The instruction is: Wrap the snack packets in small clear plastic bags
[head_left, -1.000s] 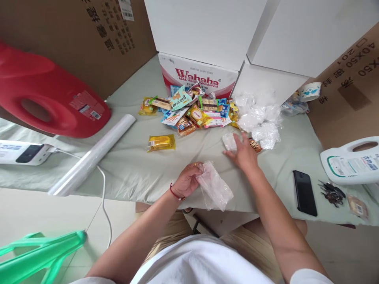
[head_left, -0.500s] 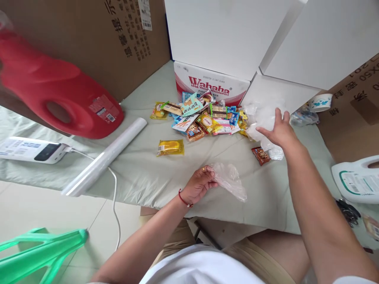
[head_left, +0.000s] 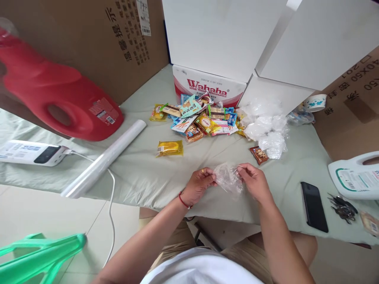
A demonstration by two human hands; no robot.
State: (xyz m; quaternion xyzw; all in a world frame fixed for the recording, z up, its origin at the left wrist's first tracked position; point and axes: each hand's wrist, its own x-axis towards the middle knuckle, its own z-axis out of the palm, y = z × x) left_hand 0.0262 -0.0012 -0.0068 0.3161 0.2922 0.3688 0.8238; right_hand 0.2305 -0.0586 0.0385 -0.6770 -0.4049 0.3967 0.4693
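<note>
Between my two hands, over the front of the cloth-covered surface (head_left: 139,173), is a clear, crumpled plastic bag (head_left: 227,180). My left hand (head_left: 201,182) pinches its left edge, and my right hand (head_left: 253,179) pinches the right edge. Beyond them lies a yellow-wrapped snack (head_left: 169,148), apart from a pile of packaged snacks (head_left: 204,122). A small brown cookie packet (head_left: 258,155) sits past my right hand, beside a heap of crumpled clear plastic bags (head_left: 266,124).
On the left are a red jug (head_left: 71,98), a plastic film roll (head_left: 106,157) and a white power bank (head_left: 32,152) with a cable. At right lie a phone (head_left: 314,206), keys (head_left: 343,208) and a white bottle (head_left: 355,177). A Wahaha box (head_left: 209,85) stands behind the snacks.
My right hand has come back from the heap of plastic bags and now grips the right edge of the bag in my left hand. The phone, formerly behind my right arm, is visible.
</note>
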